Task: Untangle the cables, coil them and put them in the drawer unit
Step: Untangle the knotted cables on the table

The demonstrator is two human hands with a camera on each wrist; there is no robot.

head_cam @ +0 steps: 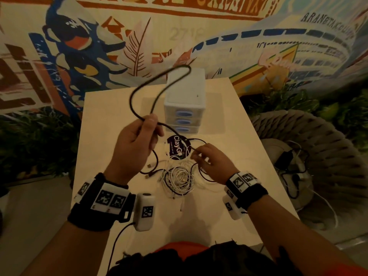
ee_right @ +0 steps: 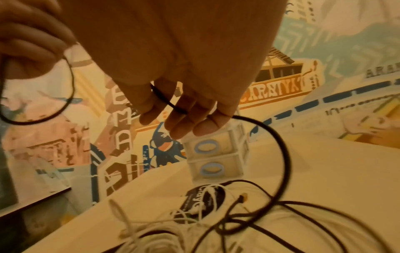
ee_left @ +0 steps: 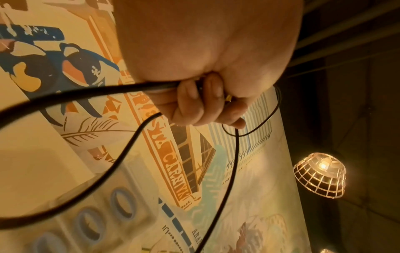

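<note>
My left hand (head_cam: 151, 124) is raised above the table and grips a thick black cable (head_cam: 143, 86), whose tall loop rises in front of the white three-drawer unit (head_cam: 186, 96). In the left wrist view the fingers (ee_left: 201, 102) curl round that cable (ee_left: 86, 93). My right hand (head_cam: 199, 156), lower and to the right, holds a thinner black strand between its fingers (ee_right: 179, 116). Under it lies a tangle of white cables (head_cam: 179, 179) with black strands across it. All drawers (ee_right: 216, 159) look closed.
A round black sticker (head_cam: 175, 144) lies on the pale table (head_cam: 239, 126) in front of the drawers. Loose plug ends (head_cam: 149, 166) lie left of the tangle. A woven chair (head_cam: 328, 148) with a black adapter (head_cam: 284, 158) stands to the right. A painted wall is behind.
</note>
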